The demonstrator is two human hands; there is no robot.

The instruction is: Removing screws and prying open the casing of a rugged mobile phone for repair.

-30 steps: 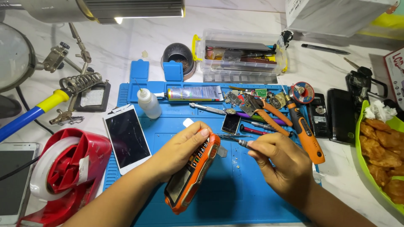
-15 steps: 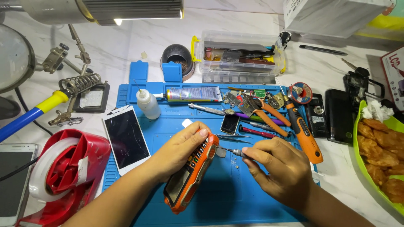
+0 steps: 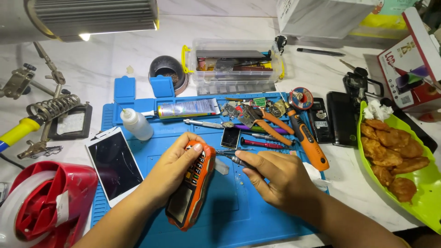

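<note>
Orange casing marks the rugged keypad phone, which is held on edge over the blue repair mat, tilted so that its dark screen end points toward the near edge of the mat. The left hand is closed around the phone from the left side, with the thumb pressed on its upper end beside the keypad. The right hand is closed on a slim precision screwdriver, the tip of which is pointed left at the upper end of the phone; whether the tip touches the casing cannot be told.

At the far edge of the mat, a clear plastic parts box with yellow latches is seen, and dark flat parts and small tools are held in its compartments. Just left of it a small dark round pot is set, with brownish matter inside. At the right, a green tray is filled with browned fried pieces, with crumpled white tissue at its far end.

The phone body is bright orange with black trim, rows of small keys are shown on its face, and the glass of the screen appears dark. A white smartphone with a cracked dark screen is laid flat just left of the left hand.
</note>
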